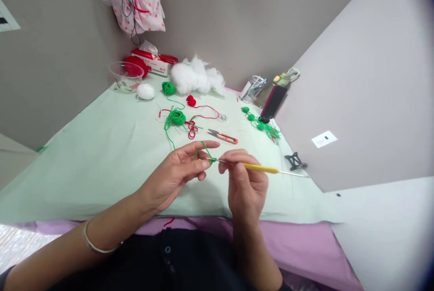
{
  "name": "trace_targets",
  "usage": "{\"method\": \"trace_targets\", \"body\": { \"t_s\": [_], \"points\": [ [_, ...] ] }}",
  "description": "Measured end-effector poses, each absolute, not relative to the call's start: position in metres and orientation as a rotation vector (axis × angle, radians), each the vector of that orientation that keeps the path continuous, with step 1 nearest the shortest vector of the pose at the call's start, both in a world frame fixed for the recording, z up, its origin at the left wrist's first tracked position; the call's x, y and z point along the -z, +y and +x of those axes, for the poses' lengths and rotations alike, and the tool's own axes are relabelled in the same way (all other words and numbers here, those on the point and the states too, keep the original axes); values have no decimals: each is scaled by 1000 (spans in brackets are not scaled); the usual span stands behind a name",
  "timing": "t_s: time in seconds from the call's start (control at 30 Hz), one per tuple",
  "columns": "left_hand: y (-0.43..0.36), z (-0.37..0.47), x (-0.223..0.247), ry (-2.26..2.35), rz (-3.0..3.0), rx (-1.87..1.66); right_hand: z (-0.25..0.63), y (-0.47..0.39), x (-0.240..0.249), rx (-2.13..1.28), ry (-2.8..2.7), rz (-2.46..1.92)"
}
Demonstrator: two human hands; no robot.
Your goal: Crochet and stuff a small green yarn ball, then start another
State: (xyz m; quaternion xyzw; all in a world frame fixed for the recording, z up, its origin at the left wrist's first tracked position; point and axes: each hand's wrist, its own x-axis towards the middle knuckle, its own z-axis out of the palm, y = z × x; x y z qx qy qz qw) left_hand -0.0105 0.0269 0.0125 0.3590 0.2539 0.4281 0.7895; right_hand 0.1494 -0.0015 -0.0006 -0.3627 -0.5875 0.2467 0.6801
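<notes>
My right hand (244,181) is closed round the yellow handle of a crochet hook (261,168), whose thin metal tip points left. That tip meets a small piece of green crochet (212,160), pinched between the thumb and a finger of my left hand (183,169). Green yarn passes over my raised left index finger. Beyond my hands, a loose green yarn ball (176,118) lies with a strand trailing toward me. Orange-handled thread snips (224,136) rest just past my fingertips.
White stuffing (196,76), a tissue box (152,62), a clear plastic tub (126,77) and a white yarn ball (145,91) stand toward the back. At right are green crocheted pieces (260,126), a phone (274,102), a bottle (281,78) and a black stand (295,161).
</notes>
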Motion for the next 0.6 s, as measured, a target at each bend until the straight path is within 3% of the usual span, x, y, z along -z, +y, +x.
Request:
{"method": "trace_targets", "body": {
  "t_s": [0.33,0.43,0.6],
  "points": [
    [26,-14,-13,602,888,-886,154,-4,0,-728,-1276,-809],
    [24,-14,-12,633,927,-947,154,-9,1,-466,-1468,-866],
    [21,-7,-10,593,792,-935,147,-10,12,275,-1774,-890]
  ]
}}
